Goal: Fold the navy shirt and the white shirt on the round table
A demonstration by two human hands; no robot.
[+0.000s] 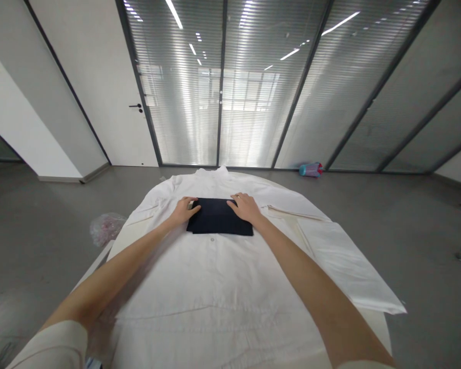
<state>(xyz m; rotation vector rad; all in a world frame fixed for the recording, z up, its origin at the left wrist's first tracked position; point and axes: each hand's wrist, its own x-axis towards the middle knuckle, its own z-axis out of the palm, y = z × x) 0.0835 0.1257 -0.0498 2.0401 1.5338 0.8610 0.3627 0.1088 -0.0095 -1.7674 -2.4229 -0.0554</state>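
Observation:
A white button shirt (223, 287) lies spread flat on a table, collar at the far end and one sleeve hanging off to the right. On its chest rests a dark folded cloth (219, 218). My left hand (184, 210) sits at the cloth's left edge, fingers curled against it. My right hand (246, 206) lies flat on the cloth's upper right corner, fingers stretched out.
The table edge (100, 259) shows at the left. A crumpled clear plastic bag (105, 228) lies on the grey floor to the left. A teal and pink object (311, 169) rests by the glass wall behind. A white door stands at the back left.

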